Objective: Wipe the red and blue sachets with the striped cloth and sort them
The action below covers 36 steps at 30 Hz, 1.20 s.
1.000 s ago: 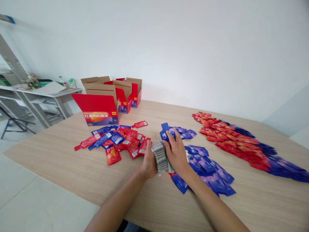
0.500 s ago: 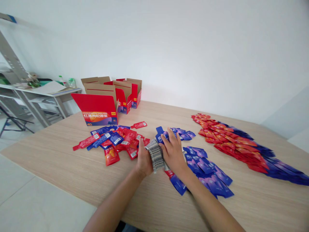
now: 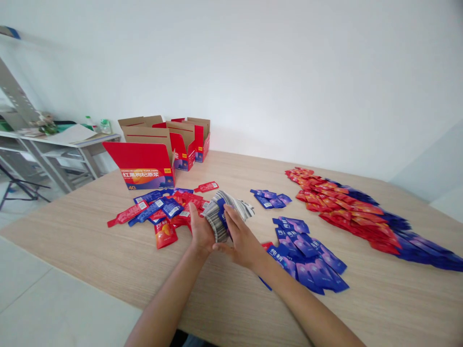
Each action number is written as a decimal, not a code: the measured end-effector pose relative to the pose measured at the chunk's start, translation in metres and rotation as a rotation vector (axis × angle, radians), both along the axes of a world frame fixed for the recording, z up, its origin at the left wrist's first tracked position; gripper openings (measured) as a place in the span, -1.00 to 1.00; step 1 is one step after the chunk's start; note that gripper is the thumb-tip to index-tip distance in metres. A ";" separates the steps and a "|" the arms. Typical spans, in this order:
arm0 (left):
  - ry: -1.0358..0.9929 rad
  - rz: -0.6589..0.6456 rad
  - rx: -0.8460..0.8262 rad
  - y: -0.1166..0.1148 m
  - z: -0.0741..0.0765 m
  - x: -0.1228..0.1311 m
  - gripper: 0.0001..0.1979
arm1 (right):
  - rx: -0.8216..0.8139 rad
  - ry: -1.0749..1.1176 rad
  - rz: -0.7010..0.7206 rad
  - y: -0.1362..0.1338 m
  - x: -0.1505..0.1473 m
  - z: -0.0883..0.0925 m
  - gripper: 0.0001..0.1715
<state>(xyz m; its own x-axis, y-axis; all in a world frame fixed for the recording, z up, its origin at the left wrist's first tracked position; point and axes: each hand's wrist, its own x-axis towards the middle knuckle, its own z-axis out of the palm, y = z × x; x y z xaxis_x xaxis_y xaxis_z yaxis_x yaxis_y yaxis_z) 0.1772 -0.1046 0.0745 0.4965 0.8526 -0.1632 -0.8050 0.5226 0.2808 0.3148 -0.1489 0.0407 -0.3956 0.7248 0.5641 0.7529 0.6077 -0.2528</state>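
Both my hands clasp one thick stack of sachets (image 3: 224, 213), its striped grey edges turned up, a little above the wooden table (image 3: 108, 255). My left hand (image 3: 200, 231) grips the stack's left side. My right hand (image 3: 239, 237) presses on its right side, the thumb on a blue sachet face. A scattered heap of red and blue sachets (image 3: 162, 212) lies just left of my hands. A spread of blue sachets (image 3: 306, 250) lies to the right of them.
An open red carton (image 3: 142, 161) stands at the far left of the table, two more open cartons (image 3: 190, 140) behind it. A long row of red and blue sachets (image 3: 361, 217) runs along the right. A small blue group (image 3: 270, 198) lies behind. Metal shelving (image 3: 43, 144) stands far left.
My hands have lifted the stack off the blue sachets and carried it left, tilting it so the striped edges fan upward. The blue sachet my right fingers touched is now part of the stack.
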 end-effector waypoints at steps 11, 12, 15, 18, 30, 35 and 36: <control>0.069 -0.018 -0.077 -0.014 -0.029 0.011 -0.36 | 0.049 0.092 0.082 -0.012 -0.014 0.001 -0.29; 0.061 -0.022 -0.080 -0.017 -0.032 0.016 -0.41 | 0.048 0.116 0.048 -0.012 -0.014 0.003 -0.30; 0.040 -0.052 -0.062 -0.027 -0.035 0.030 -0.47 | 0.054 0.180 -0.063 -0.008 -0.011 0.004 -0.33; 0.010 -0.166 -0.024 -0.030 -0.028 0.035 -0.31 | 0.082 0.174 -0.168 -0.002 -0.002 0.005 -0.31; -0.010 -0.108 0.042 -0.004 -0.012 0.009 0.00 | 0.000 -0.241 -0.098 -0.005 0.007 0.032 -0.27; 0.061 -0.006 -0.008 0.000 -0.006 0.003 -0.03 | -0.091 -0.362 -0.016 -0.015 0.000 0.043 -0.23; 0.068 0.003 -0.012 0.001 -0.005 0.002 -0.02 | -0.100 -0.374 0.009 -0.015 0.000 0.044 -0.26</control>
